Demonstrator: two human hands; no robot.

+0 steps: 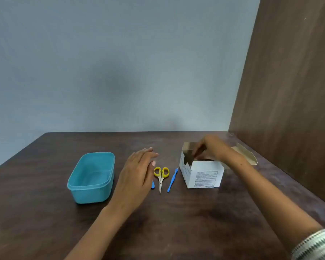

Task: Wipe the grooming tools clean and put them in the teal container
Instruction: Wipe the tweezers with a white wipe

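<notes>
Two hands up: right hand (pixel 208 147) reached into open white cardboard box (pixel 204 174), grip hidden, can't tell; left hand (pixel 139 171) flat, fingers straight, over yellow-handled scissors (pixel 161 177) w/ teal plastic container (pixel 92 177) beside.

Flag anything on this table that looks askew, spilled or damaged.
Nothing stands out. The teal container sits upright and empty, the yellow-handled scissors and blue-handled tool lie neatly side by side, and the white cardboard box is simply open, with the right hand reaching into it.
</notes>
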